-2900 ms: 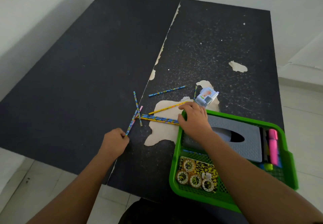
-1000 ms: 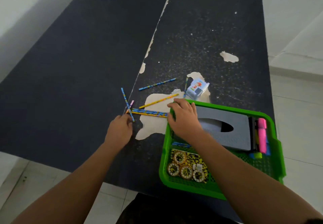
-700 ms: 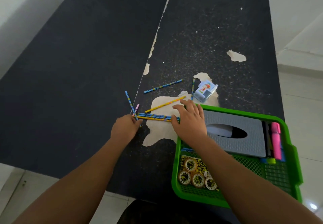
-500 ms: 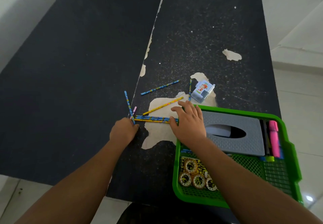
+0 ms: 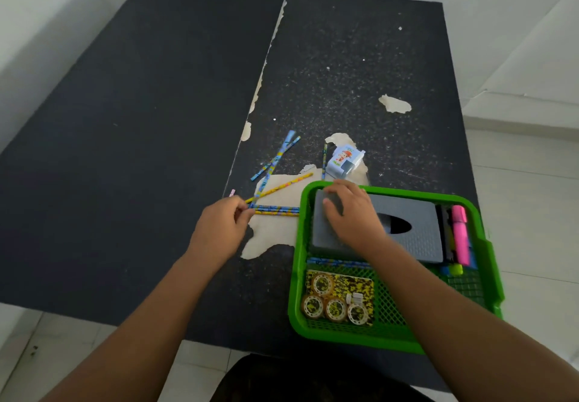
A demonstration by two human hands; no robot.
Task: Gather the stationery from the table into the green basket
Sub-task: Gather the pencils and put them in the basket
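Note:
Several patterned pencils (image 5: 277,210) lie on the black table (image 5: 141,138) just left of the green basket (image 5: 300,246). My left hand (image 5: 221,227) pinches their near ends, and one blue pencil (image 5: 277,158) slants up and away from those fingers. A yellow pencil (image 5: 283,183) and a short pencil (image 5: 324,157) lie beyond. A small white-and-blue sharpener (image 5: 344,161) stands behind the basket's far rim. My right hand (image 5: 354,216) rests flat on the grey box (image 5: 418,229) inside the basket and holds nothing.
The basket also holds a yellow card with tape rolls (image 5: 338,299), a blue pencil (image 5: 338,263) and a pink highlighter (image 5: 460,234). It sits at the table's near right corner. Pale patches (image 5: 394,104) show where the table's surface has peeled.
My left hand has slid right to the pencil ends and closed on them; one blue pencil has swung to point away. My right hand has moved from the basket rim onto the grey box.

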